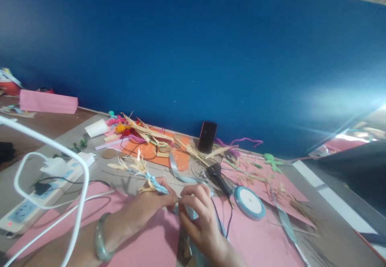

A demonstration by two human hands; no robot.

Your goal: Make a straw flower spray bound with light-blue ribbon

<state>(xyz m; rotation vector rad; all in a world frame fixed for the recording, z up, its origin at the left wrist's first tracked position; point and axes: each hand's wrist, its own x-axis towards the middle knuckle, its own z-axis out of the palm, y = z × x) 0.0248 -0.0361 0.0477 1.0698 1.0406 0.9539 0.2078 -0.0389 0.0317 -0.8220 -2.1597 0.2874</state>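
Where the white cable (86, 178) loops: well out to the left of the left hand, arching over a power strip (22, 210) with plugs in it and a small red light at its near end

Bangle (101, 239): pale green, round the wrist just behind the left hand

Pink sheet (144, 235): beneath the left hand and forearm, showing on both sides of that arm

Left hand (152, 202): closed, thumb and fingers pinching the blue-wrapped stem (153, 181)

Blue-wrapped stem: gripped in the left hand and running out beyond it, up and to the left, with pale dry strips splayed along its far part

Orange sheet (181, 157): beyond the left hand, littered with straw-coloured scraps

Right hand (201, 214): fingers curled, tips drawn in close to the left fingertips; what they pinch, if anything, cannot be told

Pale blue ribbon (199, 257): below the right hand's curled fingers

Phone (207, 137): well beyond the right hand, upright by the blue wall (193, 58)

Glue gun (219, 179): just beyond the right hand, its dark cord trailing back near it

Ribbon spool (249, 202): right of the right hand, blue rim round a white centre
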